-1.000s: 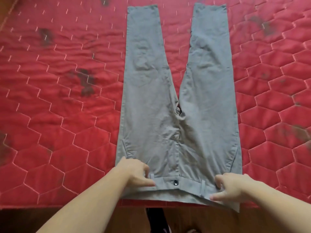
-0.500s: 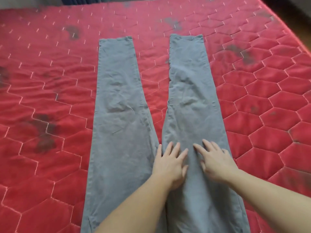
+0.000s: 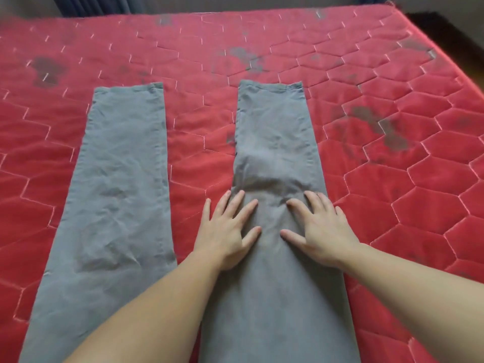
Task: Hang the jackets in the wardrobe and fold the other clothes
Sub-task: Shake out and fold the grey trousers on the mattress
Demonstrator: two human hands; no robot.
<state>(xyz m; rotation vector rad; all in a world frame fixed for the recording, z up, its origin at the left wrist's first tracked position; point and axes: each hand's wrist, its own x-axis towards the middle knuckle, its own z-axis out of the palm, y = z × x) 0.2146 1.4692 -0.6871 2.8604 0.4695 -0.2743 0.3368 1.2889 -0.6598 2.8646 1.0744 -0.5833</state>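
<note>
Grey trousers (image 3: 115,195) lie flat on the red quilted mattress (image 3: 392,205), legs spread apart and pointing away from me. My left hand (image 3: 227,229) presses flat on the inner edge of the right trouser leg, fingers spread, partly over the red cover. My right hand (image 3: 319,229) lies flat on the same leg, fingers spread toward the hem. A ridge of bunched fabric sits just beyond my fingertips. The waistband is out of view below.
The mattress has dark stains scattered across it. Its far edge and right edge drop to a dark floor (image 3: 450,30). A dark curtain (image 3: 91,5) hangs behind the far left corner.
My hands left the waistband and moved up onto the right trouser leg. They have since slid farther along that leg toward the hem, and the legs now lie wider apart.
</note>
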